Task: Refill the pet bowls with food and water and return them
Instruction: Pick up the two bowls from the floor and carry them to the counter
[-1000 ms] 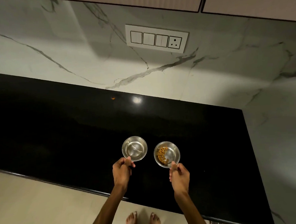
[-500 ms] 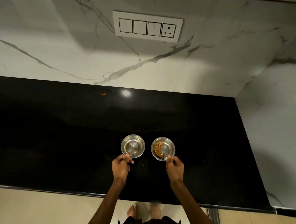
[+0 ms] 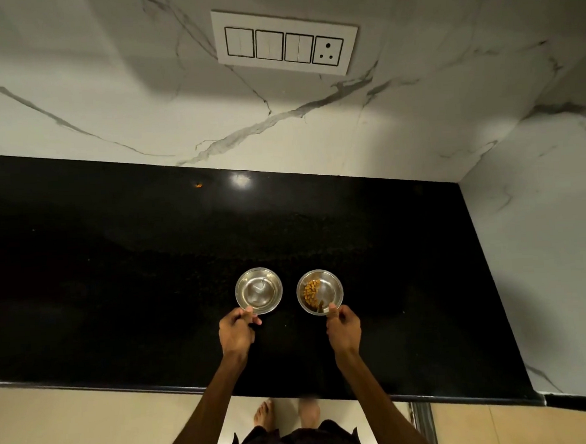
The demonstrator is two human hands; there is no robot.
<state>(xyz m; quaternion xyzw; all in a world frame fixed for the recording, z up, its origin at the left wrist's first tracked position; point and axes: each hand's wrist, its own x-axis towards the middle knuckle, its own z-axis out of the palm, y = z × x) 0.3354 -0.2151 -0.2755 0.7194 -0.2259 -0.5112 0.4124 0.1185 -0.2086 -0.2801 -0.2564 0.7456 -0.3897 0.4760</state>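
Grip: left hand (image 3: pixel 237 332) pinches the near rim of the left steel bowl (image 3: pixel 258 290), thumb on top; right hand (image 3: pixel 343 325) pinches the near rim of the right steel bowl (image 3: pixel 319 291) likewise.

Head view, places given from the black granite countertop (image 3: pixel 117 284):
- Both bowls: over the countertop's middle, toward its front edge, side by side, apart. Whether resting or just lifted cannot be told.
- Left bowl: shiny inside; water possible, not certain.
- Right bowl: brown kibble (image 3: pixel 311 291) covering part of the base.
- Switch panel (image 3: pixel 285 42): on the marble wall behind the countertop.

Step, by judgement: bowls in hand for filling or carrying back. Next move calls for level, steady carrying.

Writing: none legible.
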